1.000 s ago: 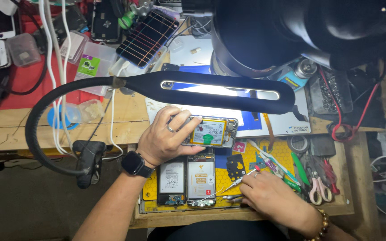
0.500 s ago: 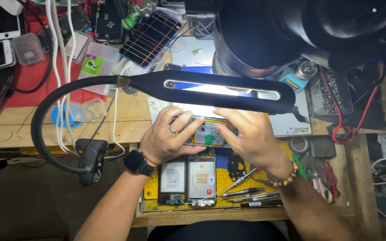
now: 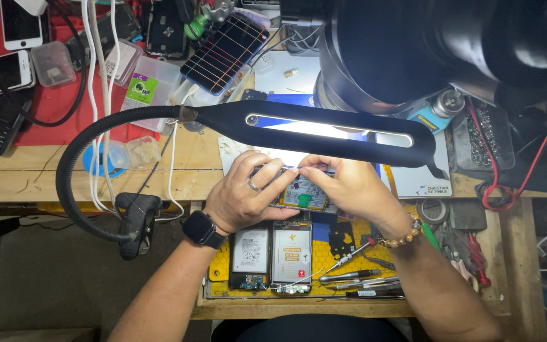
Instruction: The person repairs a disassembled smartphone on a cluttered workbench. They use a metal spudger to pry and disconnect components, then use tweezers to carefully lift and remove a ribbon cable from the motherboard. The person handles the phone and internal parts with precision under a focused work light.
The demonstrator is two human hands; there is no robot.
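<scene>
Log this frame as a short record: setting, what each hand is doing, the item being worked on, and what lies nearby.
Setting: wooden bench under a gooseneck lamp
Left hand: grips the opened phone from its left side; wears a smartwatch
Right hand: fingertips pinch at the phone's top edge; wears a bead bracelet
Phone: back off, battery showing, held above the yellow mat
Nearby: two more opened phones on the mat, screwdrivers, tape roll

Bright overall, sharp in the middle. Main light is the lamp bar (image 3: 330, 131), its strip blown out white, glare on the mat below. Big black scope (image 3: 438, 44) up top is underexposed, no detail. Lower left floor dimmer. Slight wide-angle bend at edges.
</scene>
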